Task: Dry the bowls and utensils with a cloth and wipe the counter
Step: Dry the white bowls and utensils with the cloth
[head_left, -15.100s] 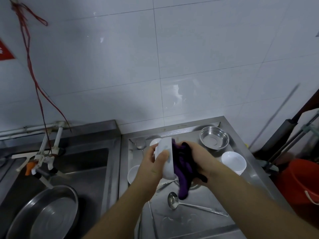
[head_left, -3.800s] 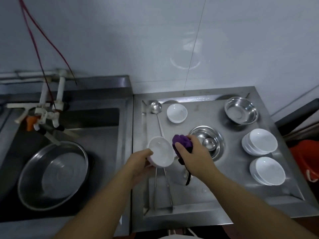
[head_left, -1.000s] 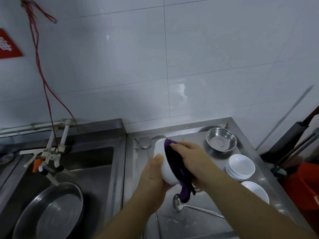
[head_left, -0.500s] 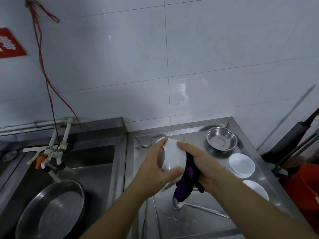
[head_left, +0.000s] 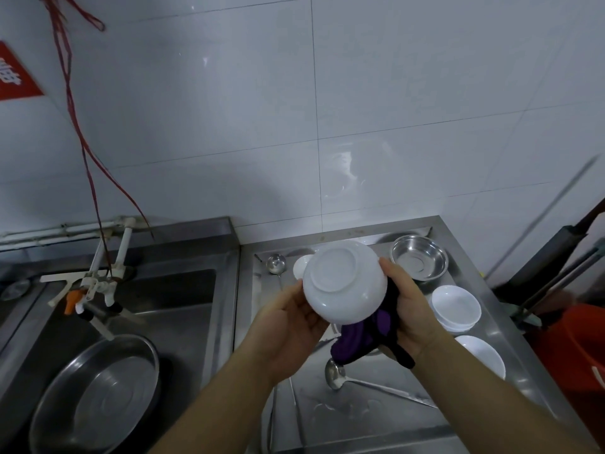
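A white-tiled wall rises behind a stainless steel counter [head_left: 376,417], with a sink basin [head_left: 183,309] to its left.

Above the counter, the left hand [head_left: 288,332] cups a white ceramic bowl [head_left: 343,283] from below and the left, its fingers curled under the lower left of the bowl's wall. The right hand [head_left: 409,309] presses a purple cloth [head_left: 366,335] against the bowl's right side, its thumb lying on the wall and the other fingers closed round the bunched cloth, which hangs down below the bowl in a dark fold. The bowl is held off the counter, tipped so its foot ring and underside face the camera and its mouth faces away; the inside cannot be seen. It looks glossy, round and plain, with no visible drops at this distance.

The move most likely coming is a turn of the bowl against the cloth. For that, the cloth lies on the right of the bowl, in the right hand, while the left hand is the one bearing the weight, so the turning would fall to the left.

Further out on the counter, a stack of white bowls [head_left: 456,306] and another white bowl [head_left: 481,355] stand to the right, a steel bowl [head_left: 419,262] sits near the wall, and a ladle [head_left: 337,376] lies below the hands. A steel basin [head_left: 98,394] rests in the sink.
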Demonstrator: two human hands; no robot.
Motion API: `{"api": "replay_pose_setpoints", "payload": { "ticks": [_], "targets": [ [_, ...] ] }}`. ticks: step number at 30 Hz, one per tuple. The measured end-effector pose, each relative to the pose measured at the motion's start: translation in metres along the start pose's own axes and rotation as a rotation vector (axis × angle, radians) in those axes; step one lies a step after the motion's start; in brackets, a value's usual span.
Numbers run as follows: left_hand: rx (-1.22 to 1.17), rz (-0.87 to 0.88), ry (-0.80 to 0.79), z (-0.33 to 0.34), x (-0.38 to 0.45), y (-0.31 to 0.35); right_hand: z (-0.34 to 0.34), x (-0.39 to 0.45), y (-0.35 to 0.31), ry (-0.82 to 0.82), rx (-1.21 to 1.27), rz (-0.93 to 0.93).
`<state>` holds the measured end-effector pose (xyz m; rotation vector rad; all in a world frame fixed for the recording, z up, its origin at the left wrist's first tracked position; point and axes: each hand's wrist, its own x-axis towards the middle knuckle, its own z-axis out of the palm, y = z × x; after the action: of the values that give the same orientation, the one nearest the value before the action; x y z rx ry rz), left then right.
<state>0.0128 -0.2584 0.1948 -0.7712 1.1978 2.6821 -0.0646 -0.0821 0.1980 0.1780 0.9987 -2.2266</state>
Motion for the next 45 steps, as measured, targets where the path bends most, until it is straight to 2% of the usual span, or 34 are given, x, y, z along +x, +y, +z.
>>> {"api": "replay_pose_setpoints", "payload": {
  "ticks": [4, 8, 11, 13, 15, 17, 20, 22, 24, 26, 30, 32, 36, 38, 41, 45],
  "targets": [
    [-0.102, 0.068, -0.048, 0.003, -0.002, 0.010, -0.009, 0.001, 0.005, 0.081, -0.083, 0.015],
    [-0.038, 0.120, -0.075, 0.007, -0.004, 0.018, -0.010, 0.006, 0.014, 0.205, -0.143, 0.069],
    [0.049, 0.182, -0.064, 0.009, -0.008, 0.024, -0.008, 0.014, 0.010, 0.350, -0.067, -0.025],
    [0.167, 0.217, -0.010, 0.010, -0.010, 0.027, -0.005, 0.016, 0.000, 0.366, -0.033, -0.120],
    [0.320, 0.242, 0.049, 0.010, -0.010, 0.026, 0.003, 0.014, -0.012, 0.310, -0.100, -0.275],
    [0.430, 0.251, 0.057, 0.010, -0.011, 0.024, 0.017, 0.008, -0.020, 0.199, -0.265, -0.507],
    [0.480, 0.256, -0.075, 0.015, -0.014, 0.024, 0.034, -0.009, -0.024, -0.077, -0.787, -0.879],
    [0.456, 0.252, -0.177, 0.017, -0.019, 0.024, 0.035, -0.010, -0.022, -0.212, -1.200, -1.008],
    [0.459, 0.251, -0.242, 0.015, -0.022, 0.025, 0.033, -0.006, -0.020, -0.296, -1.359, -1.064],
    [0.460, 0.244, -0.282, 0.012, -0.025, 0.025, 0.032, 0.000, -0.021, -0.281, -1.274, -1.013],
    [0.466, 0.271, -0.292, 0.008, -0.028, 0.023, 0.036, 0.011, -0.023, -0.116, -0.730, -0.672],
    [0.448, 0.296, -0.297, 0.010, -0.029, 0.022, 0.037, 0.017, -0.023, -0.023, -0.532, -0.526],
    [0.377, 0.334, -0.296, 0.013, -0.032, 0.025, 0.049, 0.018, -0.022, 0.098, -0.350, -0.399],
    [0.362, 0.358, -0.305, 0.015, -0.034, 0.028, 0.051, 0.018, -0.023, 0.152, -0.256, -0.275],
    [0.356, 0.386, -0.317, 0.018, -0.035, 0.035, 0.049, 0.019, -0.022, 0.139, -0.122, -0.117],
    [0.360, 0.398, -0.368, 0.022, -0.034, 0.038, 0.046, 0.017, -0.011, 0.057, 0.053, -0.022]
  ]
}}
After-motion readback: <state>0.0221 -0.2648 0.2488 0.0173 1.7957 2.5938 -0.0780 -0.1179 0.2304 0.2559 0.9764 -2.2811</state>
